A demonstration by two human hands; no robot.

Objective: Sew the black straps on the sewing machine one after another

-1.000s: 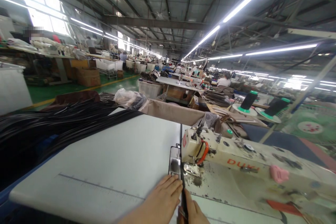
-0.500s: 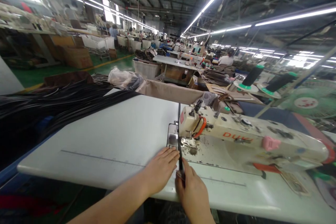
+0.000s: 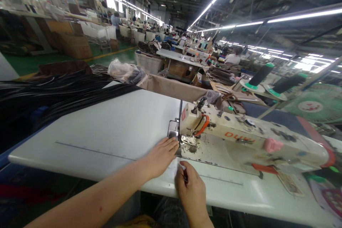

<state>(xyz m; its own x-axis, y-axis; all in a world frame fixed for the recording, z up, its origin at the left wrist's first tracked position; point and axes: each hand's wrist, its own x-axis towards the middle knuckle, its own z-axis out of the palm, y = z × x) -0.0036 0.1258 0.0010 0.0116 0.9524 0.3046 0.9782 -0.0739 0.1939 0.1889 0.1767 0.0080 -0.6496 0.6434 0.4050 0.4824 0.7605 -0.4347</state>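
Note:
A white sewing machine (image 3: pixel 240 131) with orange parts stands on the pale table (image 3: pixel 107 121). A dark narrow strip (image 3: pixel 181 108) runs under its head, past the metal plate (image 3: pixel 173 128). My left hand (image 3: pixel 162 153) lies flat with fingers stretched, its fingertips at the strip's near end beside the plate. Nearer the front edge, my right hand (image 3: pixel 191 185) is curled, thumb and forefinger round a small dark thing that I cannot make out.
Long black strips (image 3: pixel 88 96) are heaped at the left. Behind the table stands a fabric-lined bin (image 3: pixel 171 87). Thread cones (image 3: pixel 260 76) and a green fan (image 3: pixel 312 105) are at the right. Other people work farther back.
The strip between my hands has moved forward toward the needle area, away from my right hand. My right hand has come off it, and the view has shifted slightly.

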